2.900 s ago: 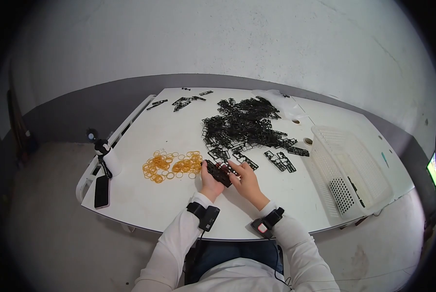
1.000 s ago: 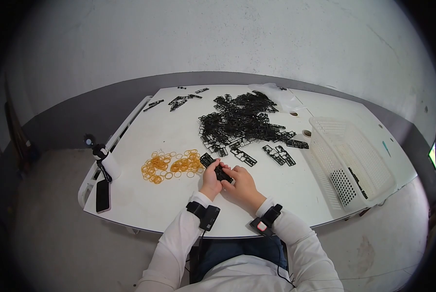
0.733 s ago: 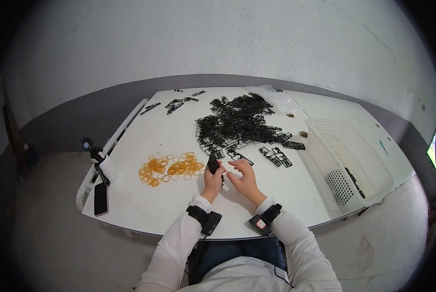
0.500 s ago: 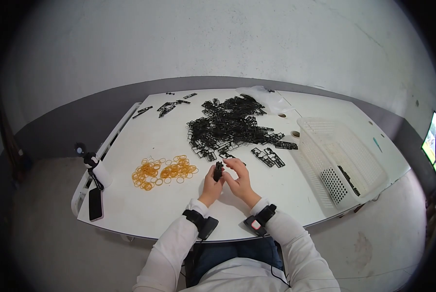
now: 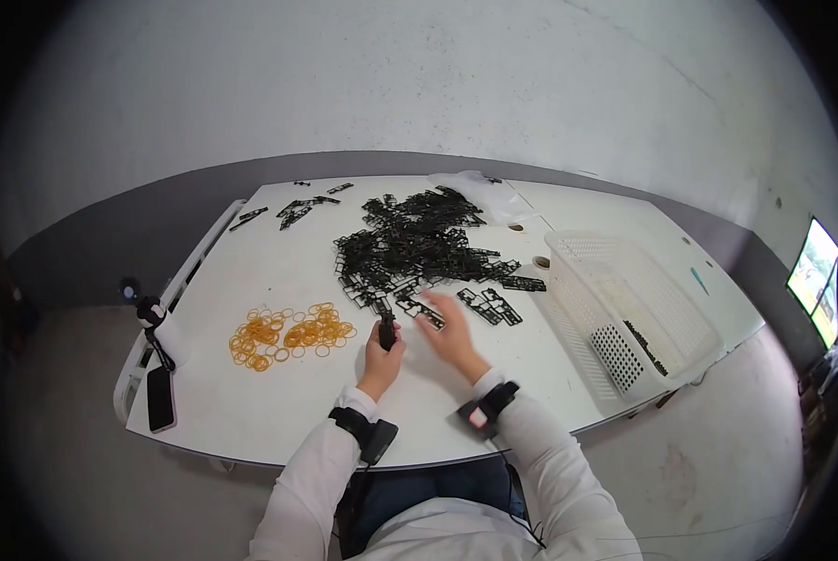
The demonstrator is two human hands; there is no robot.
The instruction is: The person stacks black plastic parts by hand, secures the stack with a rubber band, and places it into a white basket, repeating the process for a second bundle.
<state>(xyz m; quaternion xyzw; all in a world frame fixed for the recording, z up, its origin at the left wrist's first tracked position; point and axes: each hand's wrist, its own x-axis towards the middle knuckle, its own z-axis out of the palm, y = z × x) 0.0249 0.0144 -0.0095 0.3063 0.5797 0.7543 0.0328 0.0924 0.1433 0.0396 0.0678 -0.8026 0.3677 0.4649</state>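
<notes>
My left hand (image 5: 380,359) is closed around a small stack of black plastic frames (image 5: 387,331), held upright near the table's front middle. My right hand (image 5: 451,337), blurred by motion, has its thumb and fingers apart at a loose black plastic frame (image 5: 426,312). That frame lies at the near edge of a large pile of black plastic frames (image 5: 414,238). Two more loose frames (image 5: 490,306) rest to the right of my right hand. Left of my left hand, yellow rubber bands (image 5: 288,333) are spread on the white table (image 5: 279,411).
At the right stands a white perforated basket (image 5: 606,365) with a row of black pieces inside. A roll of tape (image 5: 541,263) sits by it. A plastic bag (image 5: 484,194) lies behind the pile. A phone (image 5: 161,398) and white bottle (image 5: 170,338) are at the left edge.
My right hand has moved away from the stack in my left hand, toward the loose frame at the pile's near edge. The whole view has shifted slightly.
</notes>
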